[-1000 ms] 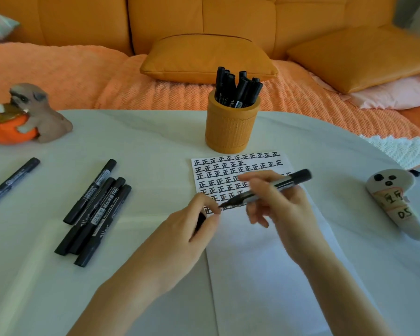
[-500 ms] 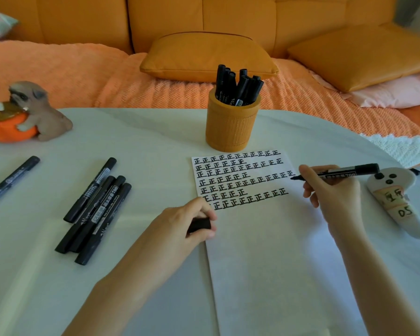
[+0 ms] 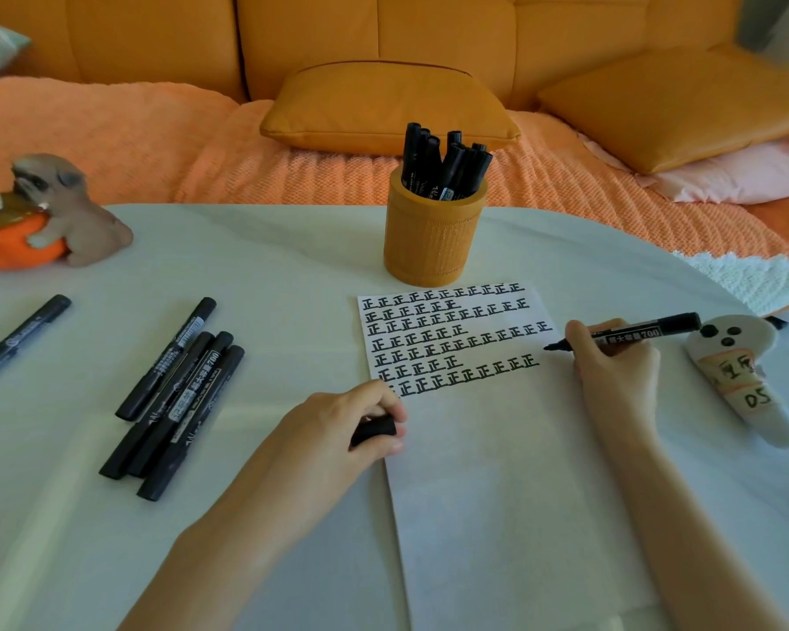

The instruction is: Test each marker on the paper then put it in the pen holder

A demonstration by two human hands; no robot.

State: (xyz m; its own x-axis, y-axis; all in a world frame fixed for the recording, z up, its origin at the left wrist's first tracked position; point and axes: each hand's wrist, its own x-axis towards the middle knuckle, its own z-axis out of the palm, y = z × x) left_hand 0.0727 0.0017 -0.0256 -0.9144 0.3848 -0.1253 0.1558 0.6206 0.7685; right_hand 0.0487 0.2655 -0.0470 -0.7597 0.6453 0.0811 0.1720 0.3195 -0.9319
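1. While four capped markers lie bunched at the left-centre of the frame and a fifth marker sits at the far left edge, all rest on the worktop, seemingly untested.
2. At lower centre, the left hand pinches a black cap between thumb and curled fingers, at the paper's left edge.
3. In the centre, the paper carries rows of written characters across its top. The pen holder stands just above it, already holding markers.
4. Right of centre, the right hand grips the uncapped marker. Its long axis runs nearly level, with the tip pointing left at the paper's right edge. I cannot tell whether it touches the sheet.
5. Blank paper lies below and left of the tip, so the right hand is best placed for the next test stroke. The cap waits further left.
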